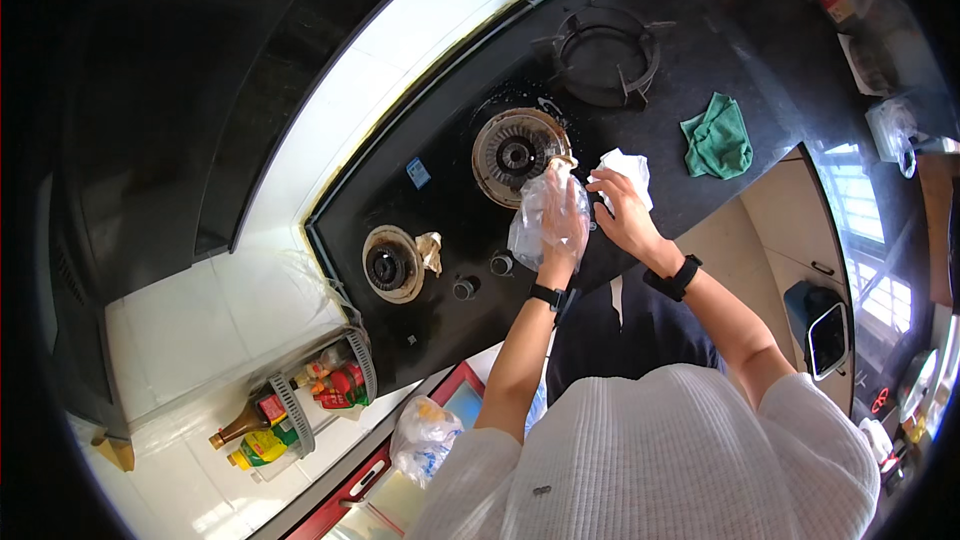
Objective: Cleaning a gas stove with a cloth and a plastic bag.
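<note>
A clear plastic bag [529, 221] covers my left hand [562, 214] like a glove. The fingertips are on a stained, crumpled tissue [562, 163], at the near right rim of the larger gas burner [517, 154]. That burner has a browned metal drip ring and no pan support over it. My right hand [626, 214] is bare, its fingers apart, over the left edge of a white paper towel [634, 172]; whether it touches the towel is hard to tell. Two control knobs, a nearer knob [501, 262] and a farther-left knob [465, 287], stand left of my left hand.
A black pan support [606, 56] and a green cloth [718, 137] lie on the black countertop. At left is a smaller burner [391, 264] with a used tissue [429, 253] beside it. Wall baskets [292, 412] hold bottles. A bagged bundle [426, 435] is below the counter edge.
</note>
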